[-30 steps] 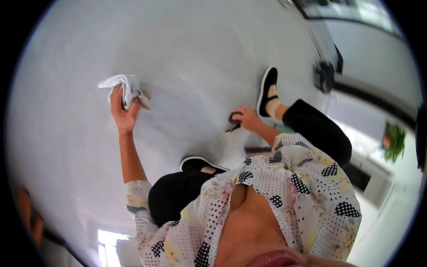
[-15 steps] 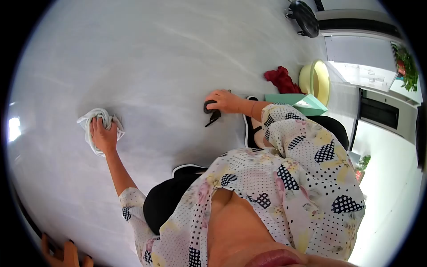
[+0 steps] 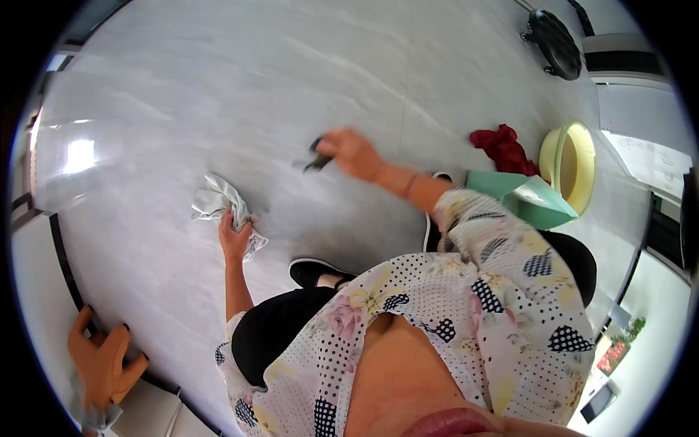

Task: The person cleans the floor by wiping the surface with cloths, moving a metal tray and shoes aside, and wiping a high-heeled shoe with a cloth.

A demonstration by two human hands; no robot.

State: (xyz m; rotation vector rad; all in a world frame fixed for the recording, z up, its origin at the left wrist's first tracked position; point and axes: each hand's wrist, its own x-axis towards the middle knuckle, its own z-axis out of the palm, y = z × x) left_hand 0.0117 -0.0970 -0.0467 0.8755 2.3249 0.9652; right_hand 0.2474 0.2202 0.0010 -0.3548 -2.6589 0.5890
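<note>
My left hand (image 3: 234,239) grips one end of a crumpled white cloth (image 3: 227,195), which spreads over the glossy grey floor in front of my left shoe (image 3: 313,273). Farther forward and to the right, my right hand (image 3: 351,154), blurred by motion, is closed on a small dark object (image 3: 317,164). Its kind cannot be made out: one part is rounded and black, another thin and flat. That hand looks raised off the floor, though how high is unclear. My other shoe (image 3: 432,231) is partly hidden behind my right arm.
On the right stand a teal open-sided container (image 3: 502,191) and a pale yellow basin (image 3: 546,156), with a dark red cloth (image 3: 506,151) beside them. A black wheeled object (image 3: 553,45) is at top right. Orange-brown furniture legs (image 3: 105,360) stand at lower left.
The whole view has shifted. My left hand has drawn the white cloth a little closer to my body, and its shape is looser. My right hand has swung left, away from my shoe, with the dark object.
</note>
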